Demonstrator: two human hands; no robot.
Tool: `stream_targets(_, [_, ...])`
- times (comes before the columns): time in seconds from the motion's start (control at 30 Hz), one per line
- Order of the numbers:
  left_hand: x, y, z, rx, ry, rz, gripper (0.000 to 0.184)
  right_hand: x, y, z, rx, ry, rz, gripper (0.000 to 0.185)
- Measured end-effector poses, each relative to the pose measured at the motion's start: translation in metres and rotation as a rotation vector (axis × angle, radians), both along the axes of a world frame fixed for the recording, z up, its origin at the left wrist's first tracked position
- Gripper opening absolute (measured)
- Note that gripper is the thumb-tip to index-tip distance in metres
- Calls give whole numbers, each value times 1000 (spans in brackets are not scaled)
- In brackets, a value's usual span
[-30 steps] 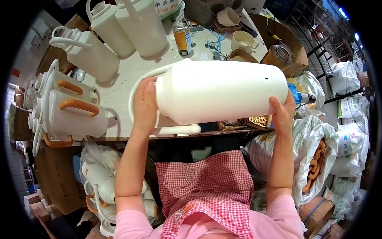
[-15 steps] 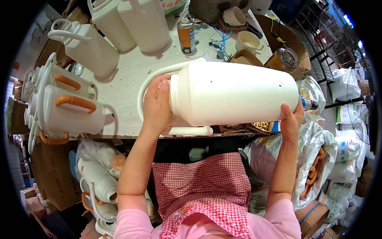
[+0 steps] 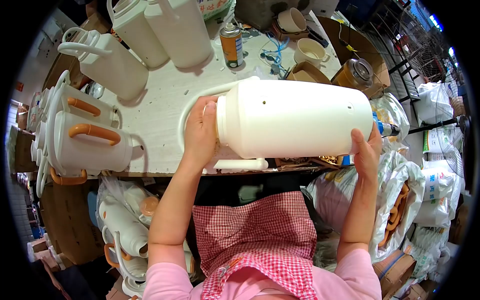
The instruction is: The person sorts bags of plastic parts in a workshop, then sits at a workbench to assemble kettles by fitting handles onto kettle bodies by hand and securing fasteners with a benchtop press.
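- The desk (image 3: 160,117) spans the background, with white jugs (image 3: 180,40) standing at its far left and others with orange handles (image 3: 97,132) crowded at its left end.
- An open white sack (image 3: 417,182) of orange curved pieces (image 3: 394,222) sits low on the right, beside the person.
- The largest thing in hand is a white jug body (image 3: 302,120), held lying on its side above the front of the desk, neck to the left and base to the right.
- A white loop handle (image 3: 186,117) curves around beyond the neck; whether it is joined to the body I cannot tell.
- The left hand (image 3: 201,132) grips the neck end, thumb at the rim; its other fingers are largely hidden.
- The right hand (image 3: 367,150) is closed around the base's lower edge, thumb on the near side, the remaining fingers mostly out of sight behind.
- The step in hand looks like steadying and orienting the body; any next move would call for supporting both ends and keeping the side wall unobstructed.
- Beyond it stand a spray can (image 3: 231,47) and a cream cup (image 3: 310,52).
- Smallest is a dark hole (image 3: 264,102) in the body's upper side, towards the neck.
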State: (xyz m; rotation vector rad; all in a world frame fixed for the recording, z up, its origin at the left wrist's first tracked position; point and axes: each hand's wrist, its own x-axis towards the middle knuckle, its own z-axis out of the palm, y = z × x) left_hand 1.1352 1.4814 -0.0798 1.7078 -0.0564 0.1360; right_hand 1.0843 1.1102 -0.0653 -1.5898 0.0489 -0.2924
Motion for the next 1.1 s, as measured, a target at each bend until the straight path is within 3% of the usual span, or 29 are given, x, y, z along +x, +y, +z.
stream_targets(0.07, [1,2,-6,-28,36,-25,38,-3,6,8,20,16,7,59])
stream_targets(0.17, [7,19,0,422,-260,82,33,-2,18,17,87,18,47,39])
stream_targets(0.2, [9,15,4,527,-410,127,33,-4,7,12,-60,85,33,31])
stream_targets(0.23, [8,4,28,430,-485,38,36,-3,7,8,-60,98,40,35])
stream_targets(0.27, [5,-14,50,424,-481,-44,38,4,0,-1,-294,137,-56,38])
stream_targets(0.33, [5,-44,54,539,-433,-172,43,-3,8,15,-42,17,-55,45])
stream_targets(0.37, [8,-51,50,660,-409,-206,46,-13,13,24,-108,61,-160,51])
stream_targets(0.43, [21,-44,38,458,-338,-256,48,-35,19,0,-577,-170,-479,55])
stream_targets(0.5, [19,-46,40,428,-337,-274,47,-100,14,21,-718,-416,-572,39])
stream_targets(0.57, [19,-44,41,430,-311,-275,47,-160,-24,33,-754,-415,-619,20])
stream_targets(0.6, [19,-44,40,386,-296,-289,46,-184,-49,41,-604,-221,-734,5])
stream_targets(0.63, [23,-41,37,389,-302,-301,46,-198,-90,47,-385,1,-753,9])
stream_targets(0.77, [28,-40,36,422,-360,-319,45,-234,-227,-5,-925,463,-859,32])
stream_targets(0.83, [22,-44,39,445,-348,-289,44,-219,-234,-10,-718,646,-776,38])
stream_targets(0.9, [17,-46,46,446,-303,-289,44,-194,-213,-15,-727,874,-593,52])
stream_targets(0.97, [19,-44,44,443,-295,-281,45,-171,-200,-22,-922,928,-693,60])
stream_targets(1.1, [17,-46,45,446,-301,-280,45,-144,-208,-42,-599,884,-746,63])
